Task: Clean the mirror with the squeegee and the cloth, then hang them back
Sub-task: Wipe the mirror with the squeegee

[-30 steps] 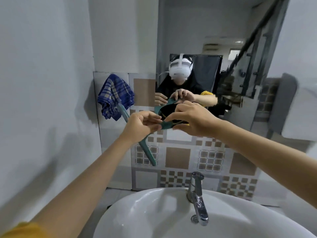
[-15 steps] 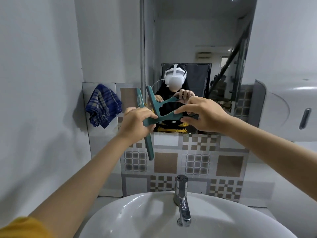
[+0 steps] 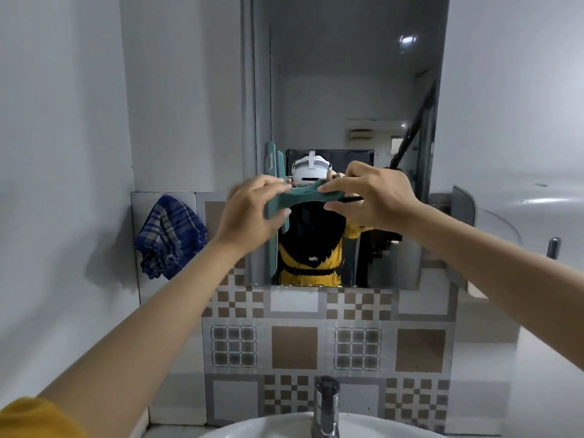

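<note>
A teal squeegee [image 3: 272, 251] is held up against the left part of the tall mirror [image 3: 341, 90], its blade upright and its handle pointing right. My left hand [image 3: 249, 216] grips it where the handle meets the blade. My right hand [image 3: 373, 197] holds the handle's far end. A blue plaid cloth [image 3: 169, 237] hangs on the tiled strip to the left of the mirror, apart from both hands. The mirror reflects a person in yellow and black with a white headset.
A white basin [image 3: 252, 429] with a chrome tap [image 3: 327, 406] sits below, against patterned brown and grey tiles [image 3: 294, 346]. A grey wall stands close on the left. A white dispenser [image 3: 537, 222] is mounted at the right.
Both hands have lifted the squeegee from below the mirror's bottom edge up onto the glass, with the blade turned upright. The view has tilted upward; the cloth has stayed hanging.
</note>
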A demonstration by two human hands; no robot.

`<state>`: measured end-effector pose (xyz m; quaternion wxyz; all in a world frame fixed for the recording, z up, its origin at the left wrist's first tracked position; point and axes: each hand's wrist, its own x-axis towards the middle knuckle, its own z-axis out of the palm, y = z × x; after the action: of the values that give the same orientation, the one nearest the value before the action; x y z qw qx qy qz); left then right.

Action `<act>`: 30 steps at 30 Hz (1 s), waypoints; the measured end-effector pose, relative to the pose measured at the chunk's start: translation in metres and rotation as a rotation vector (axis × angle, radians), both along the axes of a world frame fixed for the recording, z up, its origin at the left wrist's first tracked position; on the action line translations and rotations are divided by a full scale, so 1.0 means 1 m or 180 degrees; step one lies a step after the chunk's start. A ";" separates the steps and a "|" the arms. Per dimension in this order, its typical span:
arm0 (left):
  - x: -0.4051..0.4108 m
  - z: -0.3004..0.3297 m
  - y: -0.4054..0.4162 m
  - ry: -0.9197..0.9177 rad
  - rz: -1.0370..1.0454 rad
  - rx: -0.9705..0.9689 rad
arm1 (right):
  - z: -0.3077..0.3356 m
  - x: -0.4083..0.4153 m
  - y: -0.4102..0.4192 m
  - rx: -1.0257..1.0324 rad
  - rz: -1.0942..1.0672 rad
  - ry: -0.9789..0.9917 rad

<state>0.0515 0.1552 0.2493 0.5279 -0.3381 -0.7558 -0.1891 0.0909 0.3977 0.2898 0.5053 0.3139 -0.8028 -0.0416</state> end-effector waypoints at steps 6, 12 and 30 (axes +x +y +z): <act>-0.034 0.045 -0.025 0.0131 0.0403 0.0333 | 0.080 -0.027 -0.003 -0.0638 -0.0164 0.0633; -0.070 0.073 -0.051 0.0076 0.0820 -0.0056 | 0.172 -0.055 -0.026 -0.0771 -0.0253 0.0859; -0.122 0.081 -0.063 -0.0508 0.1335 -0.0440 | 0.254 -0.093 -0.074 -0.0076 -0.0560 0.0936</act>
<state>-0.0705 0.0919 0.3303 0.4699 -0.1930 -0.8600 -0.0492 -0.0016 0.3234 0.5437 0.6154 0.2270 -0.7450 -0.1215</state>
